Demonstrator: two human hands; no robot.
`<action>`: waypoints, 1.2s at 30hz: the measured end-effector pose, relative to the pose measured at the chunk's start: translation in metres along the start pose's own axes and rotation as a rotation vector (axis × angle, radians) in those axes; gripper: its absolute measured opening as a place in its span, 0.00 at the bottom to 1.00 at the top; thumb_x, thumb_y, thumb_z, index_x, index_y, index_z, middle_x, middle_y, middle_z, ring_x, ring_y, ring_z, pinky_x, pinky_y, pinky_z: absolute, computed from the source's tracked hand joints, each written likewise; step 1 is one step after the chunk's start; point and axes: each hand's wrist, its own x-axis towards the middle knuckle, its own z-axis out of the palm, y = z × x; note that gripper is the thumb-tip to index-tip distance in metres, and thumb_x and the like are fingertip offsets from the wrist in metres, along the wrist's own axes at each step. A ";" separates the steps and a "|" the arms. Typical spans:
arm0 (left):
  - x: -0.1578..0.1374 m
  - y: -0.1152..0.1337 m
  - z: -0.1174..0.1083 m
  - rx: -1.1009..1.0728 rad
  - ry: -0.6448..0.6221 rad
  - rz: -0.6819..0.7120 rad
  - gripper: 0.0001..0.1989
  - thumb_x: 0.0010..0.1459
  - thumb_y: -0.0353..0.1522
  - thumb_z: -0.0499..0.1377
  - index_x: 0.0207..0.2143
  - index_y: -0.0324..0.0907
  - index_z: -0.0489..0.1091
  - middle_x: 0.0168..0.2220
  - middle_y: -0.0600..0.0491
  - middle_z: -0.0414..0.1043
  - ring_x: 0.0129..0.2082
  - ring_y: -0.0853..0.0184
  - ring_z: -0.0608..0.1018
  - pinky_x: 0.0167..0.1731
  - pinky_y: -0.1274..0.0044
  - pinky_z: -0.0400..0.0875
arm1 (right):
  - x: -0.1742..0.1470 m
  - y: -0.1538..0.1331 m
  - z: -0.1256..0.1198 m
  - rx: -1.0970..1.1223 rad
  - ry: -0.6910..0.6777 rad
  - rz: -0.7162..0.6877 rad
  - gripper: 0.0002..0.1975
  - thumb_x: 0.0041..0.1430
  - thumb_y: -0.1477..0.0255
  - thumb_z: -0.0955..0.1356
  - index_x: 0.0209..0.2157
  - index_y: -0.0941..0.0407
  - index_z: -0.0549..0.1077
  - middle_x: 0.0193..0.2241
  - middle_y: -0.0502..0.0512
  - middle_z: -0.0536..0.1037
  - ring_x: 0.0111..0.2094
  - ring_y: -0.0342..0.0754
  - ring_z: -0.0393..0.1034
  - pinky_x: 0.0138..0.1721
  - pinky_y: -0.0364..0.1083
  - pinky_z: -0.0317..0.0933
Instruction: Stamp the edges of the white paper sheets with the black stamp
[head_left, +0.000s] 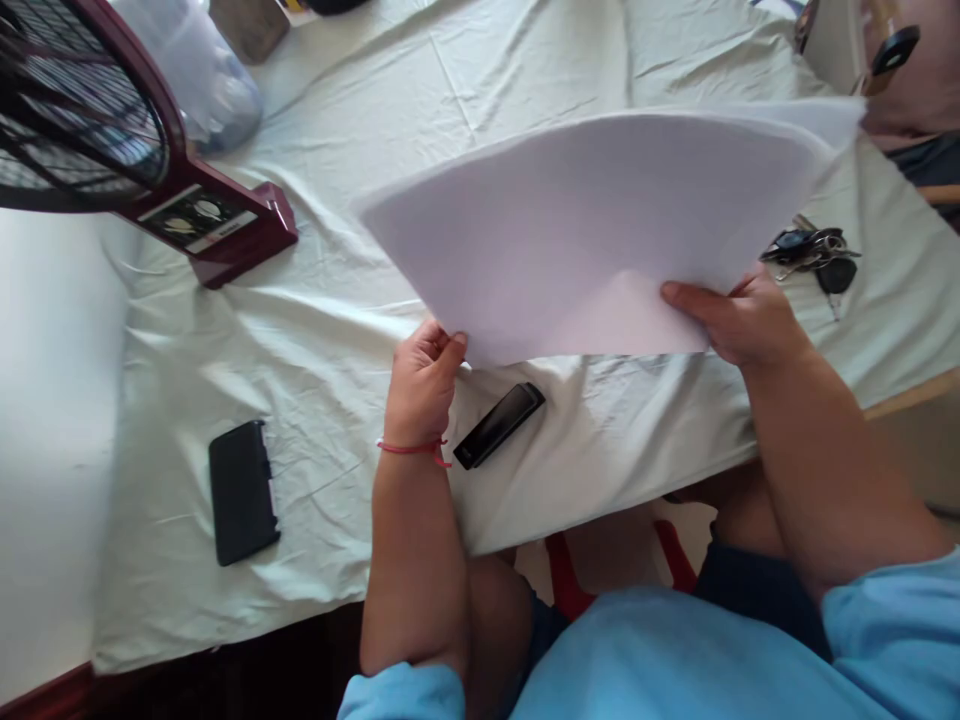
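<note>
White paper (592, 230) hides part of the cloth (337, 400); stapler (499, 425) and keys (814, 245) nearby.

The white paper sheets (570, 230), plain on the visible side, are held loosely together, the far edge bowed in a curve. Their near edge is just beyond the black stapler (499, 426); at the corner farthest from it, another layer shows.
</note>
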 end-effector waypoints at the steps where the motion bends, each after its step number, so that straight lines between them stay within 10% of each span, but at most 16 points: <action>1: 0.001 -0.001 -0.001 0.002 -0.006 -0.006 0.13 0.56 0.37 0.78 0.30 0.46 0.77 0.28 0.55 0.73 0.33 0.63 0.77 0.39 0.73 0.77 | 0.001 -0.001 0.000 0.027 0.003 0.023 0.23 0.49 0.61 0.92 0.41 0.53 0.88 0.48 0.59 0.92 0.51 0.59 0.86 0.63 0.59 0.82; 10: 0.001 -0.011 -0.008 0.109 -0.105 -0.221 0.18 0.51 0.36 0.74 0.44 0.45 0.79 0.27 0.57 0.75 0.27 0.64 0.75 0.31 0.73 0.70 | -0.001 -0.012 -0.010 0.033 -0.003 0.138 0.20 0.46 0.67 0.91 0.40 0.56 0.91 0.46 0.61 0.93 0.45 0.54 0.86 0.53 0.53 0.85; 19: -0.004 0.006 -0.006 0.335 -0.151 -0.284 0.31 0.52 0.40 0.72 0.57 0.43 0.75 0.41 0.50 0.86 0.39 0.57 0.87 0.47 0.65 0.80 | -0.001 -0.026 -0.033 -0.107 -0.008 0.233 0.19 0.42 0.65 0.91 0.36 0.54 0.91 0.44 0.56 0.92 0.43 0.52 0.86 0.46 0.48 0.83; 36: -0.023 0.054 -0.007 0.577 -0.566 -0.138 0.18 0.61 0.46 0.75 0.48 0.47 0.86 0.45 0.50 0.86 0.40 0.60 0.81 0.44 0.68 0.75 | 0.003 -0.032 -0.070 -0.218 0.053 0.300 0.21 0.37 0.66 0.91 0.34 0.56 0.89 0.43 0.58 0.92 0.41 0.52 0.85 0.42 0.47 0.82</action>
